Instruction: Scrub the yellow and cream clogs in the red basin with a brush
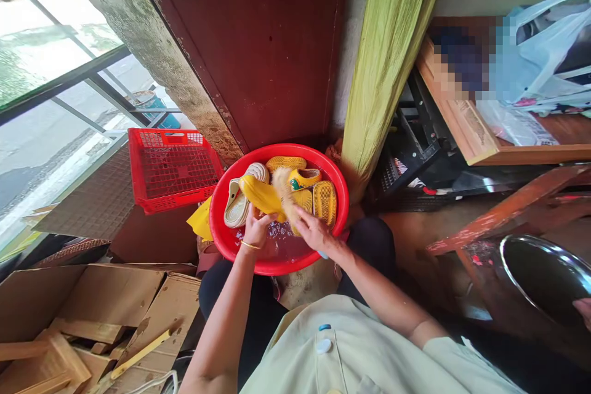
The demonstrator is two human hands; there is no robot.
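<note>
A red basin (217, 221) with water in it sits between my knees. My left hand (257, 226) grips a yellow shoe (263, 194) over the water. My right hand (313, 231) is closed on a tan scrubbing brush (284, 188), its bristles against or very near the shoe; the exact contact is blurred. White clogs (236, 204) lean at the basin's left side. A yellow clog (305, 178) with a green patch lies at the far side, with a yellow sole (324, 203) to its right and another yellow sole (285, 163) behind.
Left of the basin are a red plastic crate (178, 166) and a cardboard box (115, 295) with wood pieces. A maroon door (258, 43) and a yellow-green curtain (392, 43) stand behind. At right are a wooden table (480, 135), a steel-rimmed round pan (545, 277) and someone's fingers (582, 311).
</note>
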